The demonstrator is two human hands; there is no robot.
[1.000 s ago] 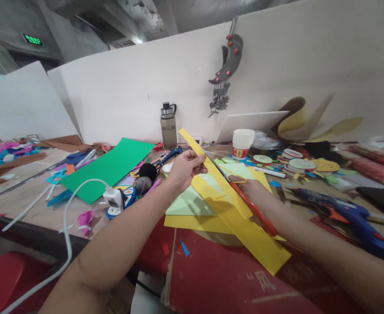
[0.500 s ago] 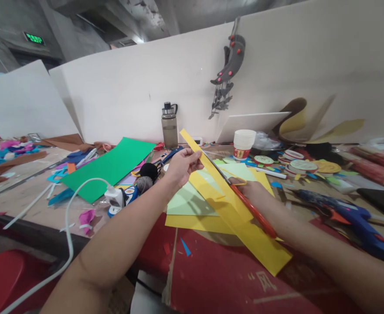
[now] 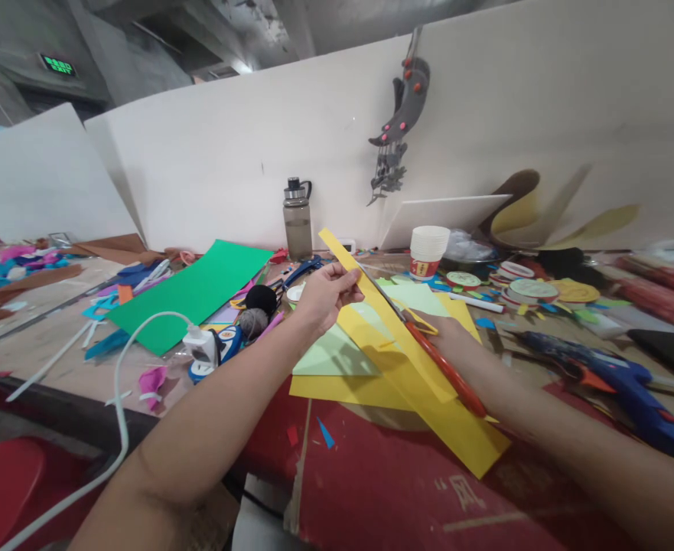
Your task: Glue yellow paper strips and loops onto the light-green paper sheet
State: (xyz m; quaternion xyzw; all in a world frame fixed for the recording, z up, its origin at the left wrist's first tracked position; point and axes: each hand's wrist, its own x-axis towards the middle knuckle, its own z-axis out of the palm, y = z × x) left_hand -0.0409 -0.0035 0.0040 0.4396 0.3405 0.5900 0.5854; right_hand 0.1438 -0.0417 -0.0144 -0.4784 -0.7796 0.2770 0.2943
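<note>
My left hand point(image 3: 326, 295) pinches the upper part of a long yellow paper sheet point(image 3: 428, 394), holding it up off the table. My right hand point(image 3: 448, 340) is mostly behind that sheet and grips red-handled scissors point(image 3: 443, 367), whose blades run up along the paper toward my left fingers. A narrow yellow strip point(image 3: 345, 256) rises from the cut edge above my left hand. A light green sheet point(image 3: 328, 356) and another yellow sheet point(image 3: 337, 390) lie flat beneath.
A big green sheet point(image 3: 190, 295), a white charger with cable point(image 3: 199, 344), yarn balls point(image 3: 256, 306) and a water bottle point(image 3: 296, 222) sit to the left. Paper cups point(image 3: 428, 249), round paper pieces point(image 3: 529, 289) and a blue glue gun point(image 3: 617, 383) lie to the right. White boards stand behind.
The scissors have advanced a little up the yellow sheet, and the cut strip has shifted slightly. My left hand has stayed in almost the same place.
</note>
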